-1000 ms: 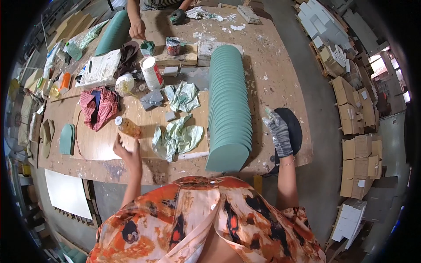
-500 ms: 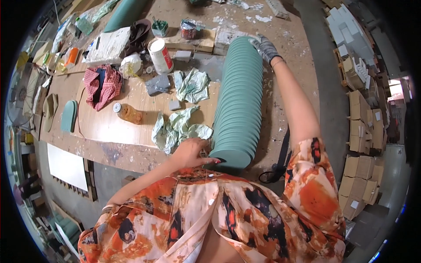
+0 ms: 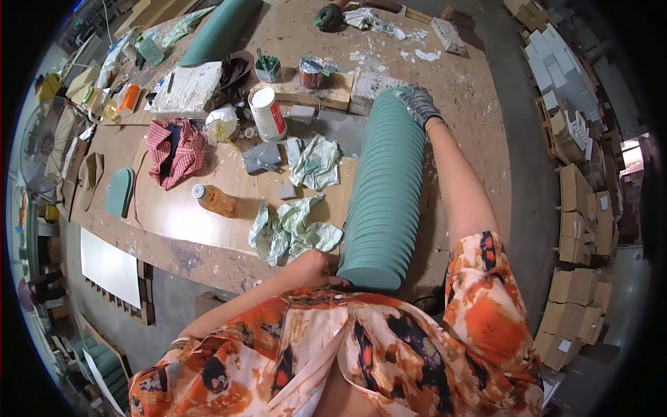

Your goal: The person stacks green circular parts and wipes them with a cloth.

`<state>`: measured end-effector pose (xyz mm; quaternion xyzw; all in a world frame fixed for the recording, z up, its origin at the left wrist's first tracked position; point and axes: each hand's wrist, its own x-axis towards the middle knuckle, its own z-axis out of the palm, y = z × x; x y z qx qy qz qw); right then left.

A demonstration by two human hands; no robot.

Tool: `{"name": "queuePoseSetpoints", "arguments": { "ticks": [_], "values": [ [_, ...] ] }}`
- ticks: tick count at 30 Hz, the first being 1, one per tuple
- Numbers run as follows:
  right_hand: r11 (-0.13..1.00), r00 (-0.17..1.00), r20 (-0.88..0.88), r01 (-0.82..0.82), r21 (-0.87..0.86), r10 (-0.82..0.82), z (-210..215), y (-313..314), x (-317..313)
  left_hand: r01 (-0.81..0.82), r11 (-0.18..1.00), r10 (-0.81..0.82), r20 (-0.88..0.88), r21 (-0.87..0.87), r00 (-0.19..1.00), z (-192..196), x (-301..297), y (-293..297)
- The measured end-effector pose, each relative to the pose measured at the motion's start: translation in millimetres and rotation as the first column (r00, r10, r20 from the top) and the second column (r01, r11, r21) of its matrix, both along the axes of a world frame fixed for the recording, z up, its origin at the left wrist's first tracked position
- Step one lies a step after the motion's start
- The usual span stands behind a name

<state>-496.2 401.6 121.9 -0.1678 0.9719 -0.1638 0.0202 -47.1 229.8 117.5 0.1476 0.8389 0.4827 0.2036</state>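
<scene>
A long green ribbed column (image 3: pixel 384 187) lies lengthwise on the worktable, its flat, round-edged end facing me. At that near end, my left hand (image 3: pixel 313 269) is bare and curled against the lower left edge; its fingertips are partly hidden. My right hand (image 3: pixel 420 108), in a grey glove, lies over the far end with its fingers stretched along the ribs. Just left of the column are two crumpled pale green cloths, one near (image 3: pixel 292 228) and one farther off (image 3: pixel 316 163).
Left of the cloths stand a white tub (image 3: pixel 267 115), a bottle of amber liquid (image 3: pixel 215 200) and a red checked cloth (image 3: pixel 175 153). Paint containers (image 3: pixel 314 73) sit beyond. Another person's gloved hand (image 3: pixel 328 19) is at the far side. Cardboard boxes (image 3: pixel 575 233) are stacked at right.
My view has tilted, so the table sits lower in the picture. My left thumb, stretched along the column's end before, is now mostly hidden. Another person's gloved hand has come into view.
</scene>
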Motion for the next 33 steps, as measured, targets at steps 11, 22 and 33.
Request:
{"name": "queuePoseSetpoints", "arguments": {
  "ticks": [11, 22, 33],
  "values": [
    [0.985, 0.971, -0.234, -0.091, -0.146, 0.055, -1.8, 25.5, 86.4, 0.253, 0.967, -0.25, 0.124, -0.012, 0.96, 3.7, 2.1, -30.1],
    [0.948, 0.98, -0.199, -0.06, -0.311, -0.003, 0.2, 35.1, 154.4, -0.035, 0.994, 0.042, -0.069, 0.099, 0.997, 50.3, -51.3, -42.6],
    [0.862, 0.971, 0.16, -0.076, -0.501, 0.178, 4.7, 61.0, 122.8, -0.143, 0.97, 0.215, -0.423, 0.195, 0.88, 42.1, -151.0, -39.2]
  ]
}}
